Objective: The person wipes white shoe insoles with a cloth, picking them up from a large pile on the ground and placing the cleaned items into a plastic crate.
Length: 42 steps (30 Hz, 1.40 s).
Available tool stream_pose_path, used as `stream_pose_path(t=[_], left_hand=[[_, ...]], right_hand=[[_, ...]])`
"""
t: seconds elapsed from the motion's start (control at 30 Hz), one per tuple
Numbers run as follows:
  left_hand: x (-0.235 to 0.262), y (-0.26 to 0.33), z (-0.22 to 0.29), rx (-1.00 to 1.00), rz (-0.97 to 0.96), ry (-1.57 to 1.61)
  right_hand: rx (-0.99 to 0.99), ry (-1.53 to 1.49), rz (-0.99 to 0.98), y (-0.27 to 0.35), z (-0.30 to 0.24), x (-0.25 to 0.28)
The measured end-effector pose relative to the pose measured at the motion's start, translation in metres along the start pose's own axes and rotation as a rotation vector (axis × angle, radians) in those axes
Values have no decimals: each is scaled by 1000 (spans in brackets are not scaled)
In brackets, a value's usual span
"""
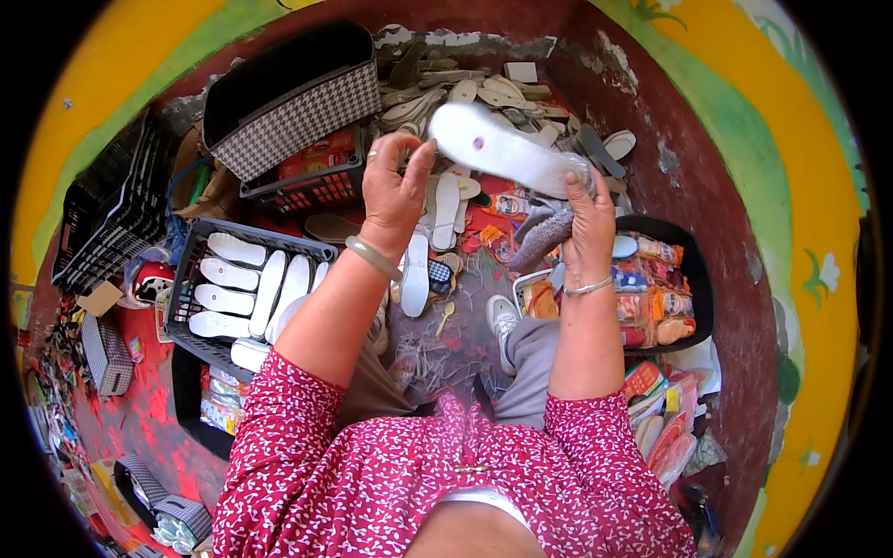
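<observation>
My right hand [588,216] grips the heel end of a white fuzzy insole [502,147] together with a grey piece of cloth [544,234] that hangs below it. The insole points up and to the left. My left hand [394,186] is raised beside the insole's toe end, fingers pinched near it; whether it touches the insole I cannot tell. A ring and a pale bangle are on the left hand and wrist, a thin bracelet on the right wrist.
A dark crate [186,279] with several white insoles sits at my left. A black tub [698,279] of packaged items is at my right. A pile of insoles [484,93] lies ahead, beside a checked box [298,121] on a basket [312,191].
</observation>
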<state>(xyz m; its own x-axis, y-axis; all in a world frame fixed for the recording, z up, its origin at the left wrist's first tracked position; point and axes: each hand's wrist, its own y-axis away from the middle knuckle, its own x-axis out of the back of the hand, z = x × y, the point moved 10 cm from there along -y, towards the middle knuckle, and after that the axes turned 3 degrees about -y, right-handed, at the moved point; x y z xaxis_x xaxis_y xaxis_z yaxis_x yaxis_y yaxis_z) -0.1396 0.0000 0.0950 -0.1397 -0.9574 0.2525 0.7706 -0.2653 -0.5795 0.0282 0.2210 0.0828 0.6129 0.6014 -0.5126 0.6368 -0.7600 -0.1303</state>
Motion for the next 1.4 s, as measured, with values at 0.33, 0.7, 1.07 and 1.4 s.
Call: stream_pose_path(t=[0.33,0.7,1.07,1.4], left_hand=[[-75,32,-35,801,-71,1395],[-16,-4,-90,801,177,1289],[-61,27,-46,837,-198,1090],[-110,84,25,816,-742,1145]], right_hand=[[-117,-257,-73,35,51,-52],[-466,-292,-409,53,60,-83],[704,843,-670,111,-6,-149],[647,796,-30,40,-62,-63]])
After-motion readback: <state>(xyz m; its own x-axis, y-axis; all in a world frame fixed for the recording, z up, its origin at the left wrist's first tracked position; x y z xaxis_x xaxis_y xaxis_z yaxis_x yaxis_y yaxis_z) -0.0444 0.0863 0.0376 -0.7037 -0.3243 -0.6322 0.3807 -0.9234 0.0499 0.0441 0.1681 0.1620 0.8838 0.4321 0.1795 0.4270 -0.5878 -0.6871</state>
